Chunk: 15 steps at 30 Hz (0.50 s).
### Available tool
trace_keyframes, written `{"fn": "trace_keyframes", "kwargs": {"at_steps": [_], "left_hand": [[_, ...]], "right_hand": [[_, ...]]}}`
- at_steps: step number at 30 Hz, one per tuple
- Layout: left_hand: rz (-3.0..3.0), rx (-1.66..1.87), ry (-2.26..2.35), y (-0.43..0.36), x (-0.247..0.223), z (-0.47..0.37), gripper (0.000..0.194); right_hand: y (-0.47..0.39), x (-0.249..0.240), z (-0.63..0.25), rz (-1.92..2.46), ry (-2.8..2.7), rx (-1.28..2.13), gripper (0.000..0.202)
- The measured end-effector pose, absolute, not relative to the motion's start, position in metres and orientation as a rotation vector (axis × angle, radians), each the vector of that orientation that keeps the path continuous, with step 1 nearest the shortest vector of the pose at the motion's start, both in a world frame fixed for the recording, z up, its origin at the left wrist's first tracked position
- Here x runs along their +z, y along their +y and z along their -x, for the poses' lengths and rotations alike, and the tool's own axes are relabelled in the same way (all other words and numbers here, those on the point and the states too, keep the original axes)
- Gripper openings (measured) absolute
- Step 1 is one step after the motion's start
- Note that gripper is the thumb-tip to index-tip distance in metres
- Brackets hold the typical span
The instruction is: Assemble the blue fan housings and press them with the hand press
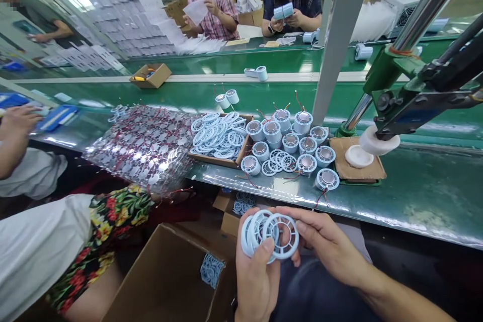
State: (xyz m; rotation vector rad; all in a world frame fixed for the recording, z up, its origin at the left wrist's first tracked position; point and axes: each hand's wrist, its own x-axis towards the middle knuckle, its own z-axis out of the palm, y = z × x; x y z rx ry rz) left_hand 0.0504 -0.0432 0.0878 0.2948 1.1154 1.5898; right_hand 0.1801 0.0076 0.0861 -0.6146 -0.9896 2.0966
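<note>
Several light-blue spoked plastic rings (284, 252) are fanned out between my hands, in front of the bench edge. My left hand (256, 282) grips the stack, its thumb pressed on the front faces. On the right side, my right hand (320, 239) pinches the outermost ring at its rim between thumb and fingers. On the bench beyond stand several light-blue round housings (327, 179) with silvery discs and red wires. Loose rings (277, 160) lie among them. A cardboard tray (217, 160) to their left is heaped with more rings.
A press (379, 140) with a white pad stands right, over a white round seat (359, 156). Wired discs in clear plastic (147, 146) lie left. An open cardboard box (162, 271) sits below. Co-workers sit opposite and left; a metal post (335, 35) rises from the bench.
</note>
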Motion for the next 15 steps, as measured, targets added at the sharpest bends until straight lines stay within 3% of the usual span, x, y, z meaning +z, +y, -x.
{"fn": "trace_keyframes", "kwargs": {"at_steps": [5, 10, 15], "left_hand": [[-0.320, 1.597, 1.135, -0.045, 0.088, -0.051, 0.052], [-0.350, 1.659, 1.133, -0.047, 0.081, -0.052, 0.050], [-0.428, 1.659, 1.085, -0.049, 0.078, -0.054, 0.048]], "right_hand": [[0.007, 0.086, -0.182, 0.606, -1.004, 2.110, 0.036], [0.006, 0.091, -0.185, 0.626, -0.994, 2.160, 0.054], [0.004, 0.087, -0.189, 0.703, -1.078, 2.101, 0.048]]}}
